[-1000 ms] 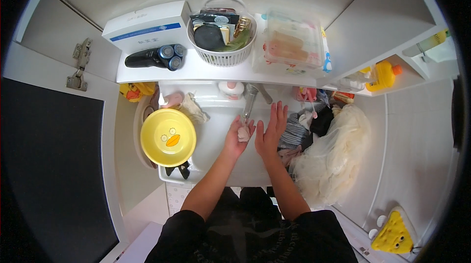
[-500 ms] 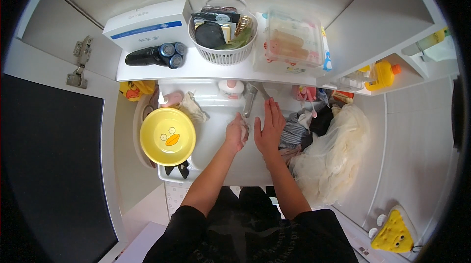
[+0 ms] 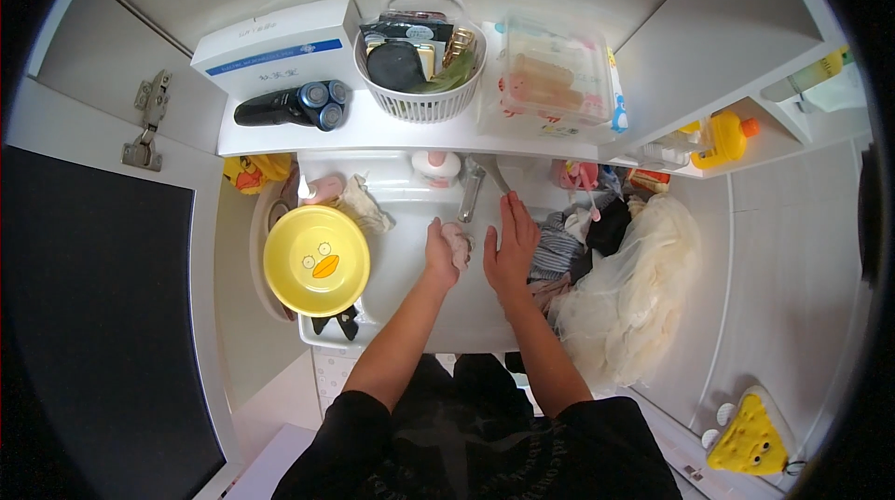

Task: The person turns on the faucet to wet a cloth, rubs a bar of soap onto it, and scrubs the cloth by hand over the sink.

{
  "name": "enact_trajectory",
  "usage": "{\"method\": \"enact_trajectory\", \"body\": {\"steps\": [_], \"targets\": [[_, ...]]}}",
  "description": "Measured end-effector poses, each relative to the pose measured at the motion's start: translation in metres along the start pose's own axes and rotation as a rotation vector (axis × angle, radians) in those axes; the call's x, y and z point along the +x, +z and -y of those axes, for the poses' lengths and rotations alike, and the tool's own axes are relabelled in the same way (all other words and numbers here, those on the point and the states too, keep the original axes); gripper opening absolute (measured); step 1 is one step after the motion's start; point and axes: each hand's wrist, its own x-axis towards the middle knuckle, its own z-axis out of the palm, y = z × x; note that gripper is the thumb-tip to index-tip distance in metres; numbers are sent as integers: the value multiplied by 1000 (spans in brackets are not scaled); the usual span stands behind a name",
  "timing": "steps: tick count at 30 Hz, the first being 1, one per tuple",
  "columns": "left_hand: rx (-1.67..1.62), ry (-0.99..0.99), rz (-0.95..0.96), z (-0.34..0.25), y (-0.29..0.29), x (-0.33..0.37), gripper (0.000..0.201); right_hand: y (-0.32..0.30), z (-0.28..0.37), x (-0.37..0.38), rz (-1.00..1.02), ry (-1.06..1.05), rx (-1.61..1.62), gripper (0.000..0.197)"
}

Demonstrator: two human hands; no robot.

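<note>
A small wadded pinkish cloth [image 3: 457, 245] rests against the palm of my left hand [image 3: 438, 262], above the white sink [image 3: 396, 290]. The fingers of this hand point forward and curl lightly along the cloth. To its right, my right hand [image 3: 509, 253] is open and holds nothing, with its fingers stretched forward and the thumb apart. A gap separates the two hands. Just ahead of them is the metal faucet [image 3: 471, 194]. A pile of dark and striped clothes [image 3: 555, 253] lies right beside my right hand.
A yellow basin [image 3: 303, 281] with a duck face stands at the left, near a pale rag [image 3: 365, 205] and a soap bottle [image 3: 435, 167]. Cream tulle [image 3: 634, 295] bulges over the right side. The shelf ahead holds a razor [image 3: 289, 107], a white basket [image 3: 424, 104] and a clear box [image 3: 557, 76].
My left hand has opened up from a tighter curl, so the pinkish cloth now shows. My right hand has hardly moved. The whole view has shifted slightly left.
</note>
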Motion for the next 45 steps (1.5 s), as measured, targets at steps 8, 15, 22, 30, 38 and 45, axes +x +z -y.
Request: {"method": "enact_trajectory", "body": {"steps": [8,15,22,30,38,45], "targets": [[-261,21,336,8,-3,-32,57,9,11,-35,57,-146,149,57],[-90,-57,271,-6,25,-96,83,1,45,-31,114,-162,354,42],[-18,-53,230,-2,-6,-96,94,38,42,-42,79,-185,445,13],[312,-79,-56,-1,-42,-106,79,62,25,-47,131,232,293,25],[328,-22,-23,6,-66,-109,70,98,-22,-66,455,335,62,30],[291,-14,-94,3,-82,-119,63,102,-19,-69,612,349,14,29]]}}
